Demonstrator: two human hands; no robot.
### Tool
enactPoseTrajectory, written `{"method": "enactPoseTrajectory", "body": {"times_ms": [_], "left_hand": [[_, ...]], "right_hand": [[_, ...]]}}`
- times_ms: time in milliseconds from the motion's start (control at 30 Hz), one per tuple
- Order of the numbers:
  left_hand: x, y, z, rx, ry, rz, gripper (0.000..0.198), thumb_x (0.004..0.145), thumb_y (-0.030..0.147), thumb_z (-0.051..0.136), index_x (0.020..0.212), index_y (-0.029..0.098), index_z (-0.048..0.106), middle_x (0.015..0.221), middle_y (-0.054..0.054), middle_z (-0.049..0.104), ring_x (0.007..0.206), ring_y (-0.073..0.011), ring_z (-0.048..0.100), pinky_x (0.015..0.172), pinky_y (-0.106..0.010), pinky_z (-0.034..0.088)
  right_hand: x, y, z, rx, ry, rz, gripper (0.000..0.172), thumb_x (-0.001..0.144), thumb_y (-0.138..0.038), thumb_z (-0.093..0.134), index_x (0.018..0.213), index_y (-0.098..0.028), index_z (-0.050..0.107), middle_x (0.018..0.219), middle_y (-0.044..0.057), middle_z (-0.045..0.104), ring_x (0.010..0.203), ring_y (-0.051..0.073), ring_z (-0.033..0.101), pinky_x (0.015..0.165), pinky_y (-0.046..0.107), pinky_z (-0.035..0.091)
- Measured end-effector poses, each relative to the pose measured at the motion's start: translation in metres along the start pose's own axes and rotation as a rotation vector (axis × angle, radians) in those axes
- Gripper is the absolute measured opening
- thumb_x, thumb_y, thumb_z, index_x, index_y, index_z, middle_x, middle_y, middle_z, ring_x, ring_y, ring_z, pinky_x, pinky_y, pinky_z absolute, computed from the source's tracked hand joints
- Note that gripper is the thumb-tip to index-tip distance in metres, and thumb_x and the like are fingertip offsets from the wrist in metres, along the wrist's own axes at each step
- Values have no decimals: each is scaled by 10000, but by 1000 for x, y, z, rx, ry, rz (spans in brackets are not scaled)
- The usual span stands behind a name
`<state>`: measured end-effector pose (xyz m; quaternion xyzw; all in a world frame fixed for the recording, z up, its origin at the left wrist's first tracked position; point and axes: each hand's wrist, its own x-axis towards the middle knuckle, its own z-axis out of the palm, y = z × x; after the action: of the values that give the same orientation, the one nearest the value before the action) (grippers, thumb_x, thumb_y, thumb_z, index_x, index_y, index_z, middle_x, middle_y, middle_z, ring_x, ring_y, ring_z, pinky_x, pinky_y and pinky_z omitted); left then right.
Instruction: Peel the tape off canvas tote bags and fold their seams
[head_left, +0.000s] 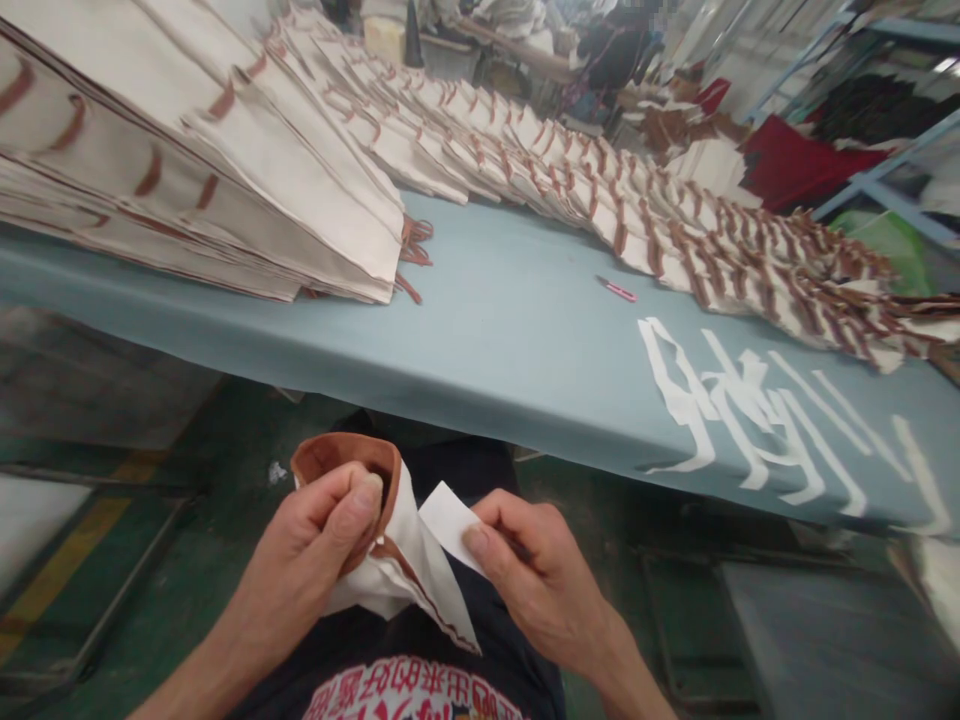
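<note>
A cream cloth piece with a brown band (436, 570) hangs over my lap, below the table's front edge. My left hand (330, 530) is closed on its brown-edged top, thumb pressed against the fingers. To the right, my right hand (529, 565) pinches a small white strip (448, 522) between thumb and fingers. The strip's free end points up and left, close beside the cloth.
The blue-green table (495, 330) bears a tall stack of cream cloth pieces (300, 170) at left and long overlapping rows (540, 160) behind. Pink-handled snips (619, 290) lie near white strips (750, 410) at right. A blue rack (885, 185) stands beyond.
</note>
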<state>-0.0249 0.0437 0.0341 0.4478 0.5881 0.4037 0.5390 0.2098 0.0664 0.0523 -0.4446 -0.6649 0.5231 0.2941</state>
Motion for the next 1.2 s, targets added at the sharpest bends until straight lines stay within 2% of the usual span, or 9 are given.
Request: {"method": "enactPoseTrajectory", "body": {"times_ms": [167, 267, 333, 400, 467, 600, 800, 1033, 1200], "left_hand": [[-8, 9, 7, -81, -15, -155, 561, 992, 714, 727, 773, 216, 589, 632, 65, 483, 556, -115, 346, 528, -209, 282], [-7, 7, 8, -137, -50, -129, 588, 1001, 790, 704, 984, 202, 699, 625, 97, 410, 554, -112, 281, 538, -212, 276], [-4, 2, 8, -143, -128, -76, 656, 1039, 841, 603, 1100, 199, 724, 617, 104, 376, 545, -120, 260, 525, -221, 269], [-1, -1, 10, -124, -230, -30, 680, 1079, 845, 512, 1030, 201, 726, 627, 92, 380, 539, -123, 255, 506, -230, 264], [0, -2, 14, -100, -268, 7, 651, 1114, 787, 501, 849, 213, 657, 631, 87, 371, 529, -117, 246, 487, -233, 258], [-5, 0, 21, -5, -176, 121, 585, 1143, 592, 568, 687, 232, 512, 577, 88, 363, 487, -108, 287, 463, -235, 257], [-10, -3, 24, 80, -21, 219, 472, 1092, 460, 673, 686, 218, 670, 558, 54, 550, 466, -112, 434, 458, -228, 324], [-14, 15, 31, 54, 41, 101, 302, 981, 439, 765, 758, 236, 778, 611, 35, 694, 519, -137, 607, 524, -228, 454], [-14, 5, 29, 63, -16, 94, 304, 967, 515, 791, 866, 229, 790, 635, 21, 715, 513, -158, 640, 490, -225, 481]], "right_hand": [[0, 5, 1, -26, 31, -21, 298, 1106, -339, 653, 862, -184, 725, 640, -69, 531, 550, 90, 396, 544, 252, 288], [-1, 6, 1, -22, 41, -48, 301, 1114, -349, 660, 879, -179, 736, 632, -68, 532, 537, 90, 398, 533, 253, 285], [-2, 6, 1, -15, 40, -61, 310, 1120, -362, 656, 888, -177, 745, 624, -67, 527, 526, 91, 387, 521, 256, 279], [-3, 5, 2, -13, 27, -61, 319, 1123, -375, 651, 892, -179, 750, 617, -69, 521, 520, 93, 372, 518, 258, 279], [-3, 6, 4, -19, 0, -59, 307, 1119, -363, 647, 894, -182, 750, 635, -61, 552, 534, 96, 390, 533, 257, 295], [-3, 8, 7, -32, -25, -57, 283, 1106, -317, 631, 877, -185, 732, 681, -41, 613, 557, 97, 441, 552, 253, 313], [-5, 11, 9, -6, -17, -50, 291, 1104, -337, 635, 877, -185, 734, 673, -41, 617, 550, 97, 462, 554, 248, 320], [-5, 10, 10, 10, -6, -36, 294, 1094, -336, 644, 848, -185, 705, 656, -58, 573, 544, 88, 443, 555, 242, 305], [-4, 10, 11, 5, -16, -28, 297, 1101, -343, 636, 862, -188, 720, 683, -42, 633, 566, 98, 471, 574, 240, 345]]}}
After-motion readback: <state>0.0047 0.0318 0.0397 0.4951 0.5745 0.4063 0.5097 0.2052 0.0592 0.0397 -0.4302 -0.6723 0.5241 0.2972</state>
